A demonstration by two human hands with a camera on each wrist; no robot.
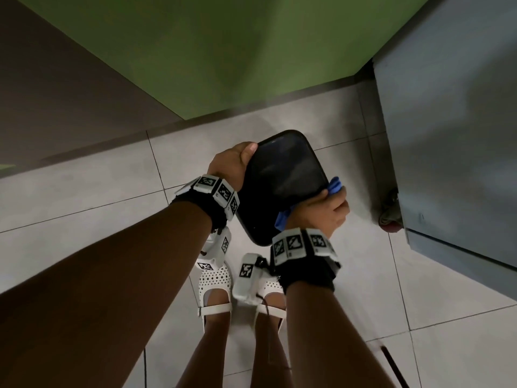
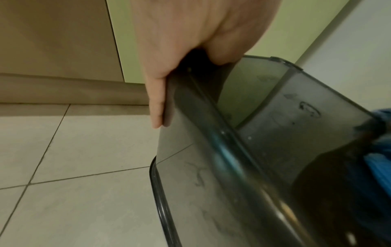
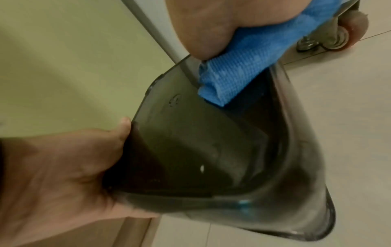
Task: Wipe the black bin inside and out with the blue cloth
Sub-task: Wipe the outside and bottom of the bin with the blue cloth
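I hold the smoky black bin (image 1: pixel 282 180) off the tiled floor, tipped so its flat base faces me. My left hand (image 1: pixel 232 161) grips its left wall, thumb lying over the base edge. My right hand (image 1: pixel 327 211) grips the folded blue cloth (image 1: pixel 335 186) and presses it against the bin's right wall near the base corner. In the left wrist view the left hand (image 2: pixel 190 41) clamps the bin (image 2: pixel 275 133), with the cloth (image 2: pixel 378 165) at the far side. In the right wrist view the cloth (image 3: pixel 249 66) lies on the bin (image 3: pixel 201 142), and the left hand (image 3: pixel 63 163) holds the opposite wall.
A grey cabinet (image 1: pixel 447 135) on a caster wheel (image 1: pixel 389 217) stands close on the right. A green wall (image 1: pixel 223 51) and a brown panel (image 1: pixel 56 93) rise ahead. My feet in white shoes (image 1: pixel 215 287) stand on the pale tiled floor (image 1: pixel 84 197) below the bin.
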